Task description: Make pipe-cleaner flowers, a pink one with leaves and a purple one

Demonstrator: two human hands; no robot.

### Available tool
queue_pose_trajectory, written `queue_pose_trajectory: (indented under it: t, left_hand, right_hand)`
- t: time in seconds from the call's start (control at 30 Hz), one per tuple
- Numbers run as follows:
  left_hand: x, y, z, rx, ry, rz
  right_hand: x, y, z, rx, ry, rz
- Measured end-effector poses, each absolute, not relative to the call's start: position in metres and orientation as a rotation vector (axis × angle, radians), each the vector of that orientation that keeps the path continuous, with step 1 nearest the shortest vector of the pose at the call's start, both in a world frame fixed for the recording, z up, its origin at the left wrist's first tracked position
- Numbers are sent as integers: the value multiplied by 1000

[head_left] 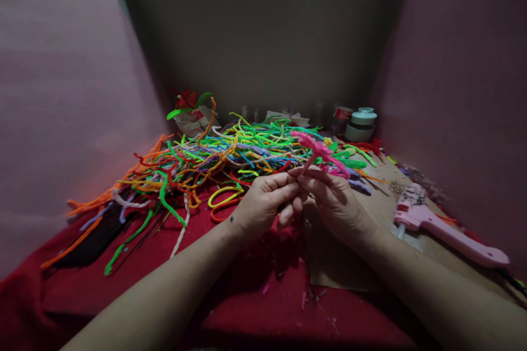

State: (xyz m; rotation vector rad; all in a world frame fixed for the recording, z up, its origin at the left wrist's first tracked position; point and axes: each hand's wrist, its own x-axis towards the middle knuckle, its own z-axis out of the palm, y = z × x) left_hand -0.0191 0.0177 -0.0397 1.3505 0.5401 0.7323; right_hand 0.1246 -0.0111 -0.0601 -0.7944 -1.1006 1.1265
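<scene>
Pink flower [316, 146], lower stem hidden, fingers [284, 193] overlapping

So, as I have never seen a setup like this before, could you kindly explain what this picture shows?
Of course. There is no machine here: a person works with two bare hands, and the single picture comes from a camera worn on their head, looking forward and down. The fingertips of the left hand and right hand meet at the stem of a fuzzy pink flower. Beyond them, a tangled heap of colourful fuzzy stems lies on a red cloth. To the right are a brown board and a pink glue gun, with a jar with a pale lid farther back.
</scene>
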Motion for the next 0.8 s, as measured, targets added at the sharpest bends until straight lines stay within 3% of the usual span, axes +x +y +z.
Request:
queue_pose_trajectory:
  t: [0.47,0.8]
  left_hand:
    - [-13,15,-38,1449,718,973]
    - [-14,20,-44,1125,546,839]
  right_hand:
    - [120,-14,-56,-850,-997,1094]
    - [122,-8,-64,-757,-964,1242]
